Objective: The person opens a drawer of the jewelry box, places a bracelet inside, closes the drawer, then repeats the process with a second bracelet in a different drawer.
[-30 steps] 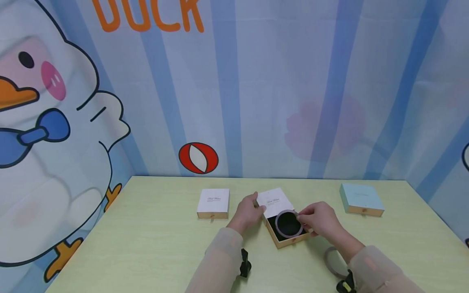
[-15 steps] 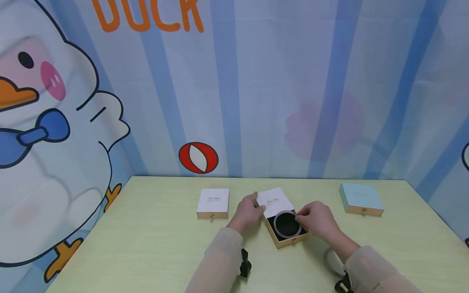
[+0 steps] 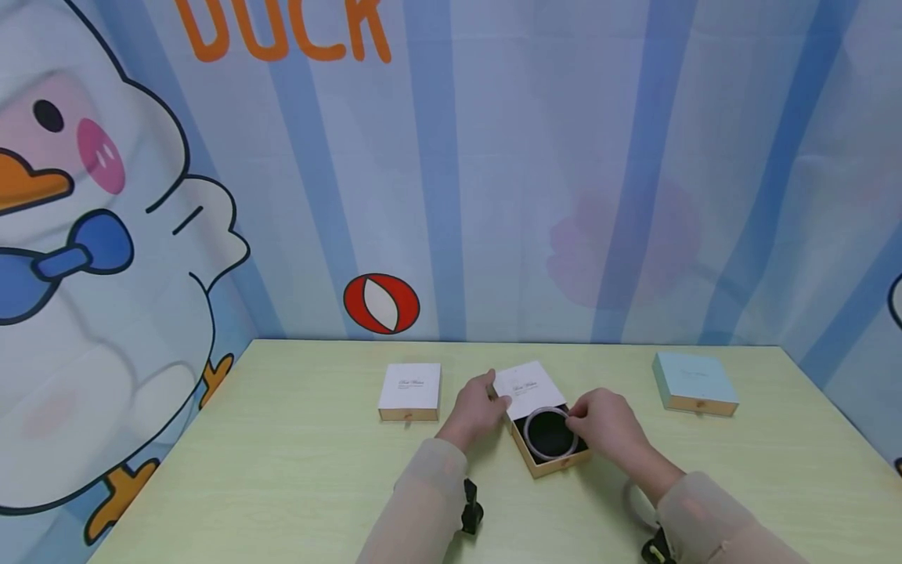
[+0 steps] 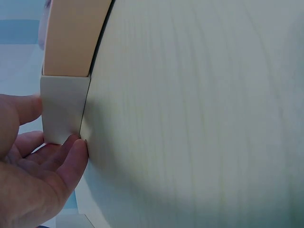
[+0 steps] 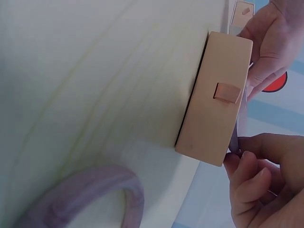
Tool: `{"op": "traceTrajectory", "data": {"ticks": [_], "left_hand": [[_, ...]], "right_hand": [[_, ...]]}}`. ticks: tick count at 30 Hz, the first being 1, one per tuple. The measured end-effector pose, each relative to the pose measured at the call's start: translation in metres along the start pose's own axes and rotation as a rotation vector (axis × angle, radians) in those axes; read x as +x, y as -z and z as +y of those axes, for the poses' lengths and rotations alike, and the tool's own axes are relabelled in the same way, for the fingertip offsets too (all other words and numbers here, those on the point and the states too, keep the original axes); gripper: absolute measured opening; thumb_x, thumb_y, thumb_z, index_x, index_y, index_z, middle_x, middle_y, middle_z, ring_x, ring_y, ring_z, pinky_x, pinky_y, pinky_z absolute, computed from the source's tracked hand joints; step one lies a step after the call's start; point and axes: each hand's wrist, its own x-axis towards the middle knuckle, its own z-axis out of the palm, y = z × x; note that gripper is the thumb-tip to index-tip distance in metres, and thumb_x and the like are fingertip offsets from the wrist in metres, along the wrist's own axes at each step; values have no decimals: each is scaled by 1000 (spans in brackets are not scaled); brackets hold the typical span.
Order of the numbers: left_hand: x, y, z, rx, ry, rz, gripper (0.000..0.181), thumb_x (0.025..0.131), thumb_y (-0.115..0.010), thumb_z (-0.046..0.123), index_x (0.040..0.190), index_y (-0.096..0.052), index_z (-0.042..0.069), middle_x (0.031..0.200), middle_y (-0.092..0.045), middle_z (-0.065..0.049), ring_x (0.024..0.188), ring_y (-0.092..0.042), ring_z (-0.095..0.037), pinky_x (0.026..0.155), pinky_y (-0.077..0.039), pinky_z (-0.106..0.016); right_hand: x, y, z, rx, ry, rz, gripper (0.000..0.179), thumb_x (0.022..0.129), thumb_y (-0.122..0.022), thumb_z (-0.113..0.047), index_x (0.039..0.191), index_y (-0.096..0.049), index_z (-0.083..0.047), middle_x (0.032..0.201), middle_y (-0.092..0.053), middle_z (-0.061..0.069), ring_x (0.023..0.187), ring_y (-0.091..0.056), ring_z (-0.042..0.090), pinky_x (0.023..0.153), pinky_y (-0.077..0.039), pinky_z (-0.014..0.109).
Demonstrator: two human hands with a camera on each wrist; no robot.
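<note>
Head view: left grip (image 3: 474, 411) holds box (image 3: 528, 389), right grip (image 3: 610, 427) pinches ring (image 3: 526, 435)

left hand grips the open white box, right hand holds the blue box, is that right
Not quite: the right hand holds a bangle, not the blue box, as the head view shows. The left hand does grip the open white box.

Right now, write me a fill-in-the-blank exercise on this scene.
The person's ____ hand pinches a ring.
Inside, the open box is ____.
The rightmost box has a light ____ top.
In the head view, the white closed box stands ____ of the open one.

Missing words: right; black; blue; left.
</note>
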Motion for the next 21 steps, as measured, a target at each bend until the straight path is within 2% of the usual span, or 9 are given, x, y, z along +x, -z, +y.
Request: {"op": "traceTrajectory", "data": {"ticks": [4, 12, 21], "left_hand": [[-1, 0, 0, -2, -4, 4, 57, 94, -56, 16, 144, -34, -3, 144, -43, -19, 134, -39, -31, 106, -40, -43], [-1, 0, 1, -11, 1, 2, 57, 95, -56, 16, 144, -34, -2, 149, -37, -17, 139, -32, -31, 110, -35, -44], [-1, 0, 0, -1, -7, 1, 57, 95, -56, 17, 144, -34, -2, 145, -42, -19, 135, -38, -31, 108, -38, -43]], "right_hand": [[0, 0, -1, -33, -5, -14, 11, 83, -66, -9, 84, -74, -1, 79, -70, 7, 66, -56, 15, 55, -49, 27], [1, -4, -1, -81, -21, -23, 10, 83, -66, -9, 84, -73, -2, 80, -69, 7, 65, -55, 15, 54, -48, 27], [-1, -2, -4, -102, -15, -25, 11, 83, -64, -9, 83, -73, -2, 79, -69, 7, 64, -55, 14, 53, -47, 27]]}}
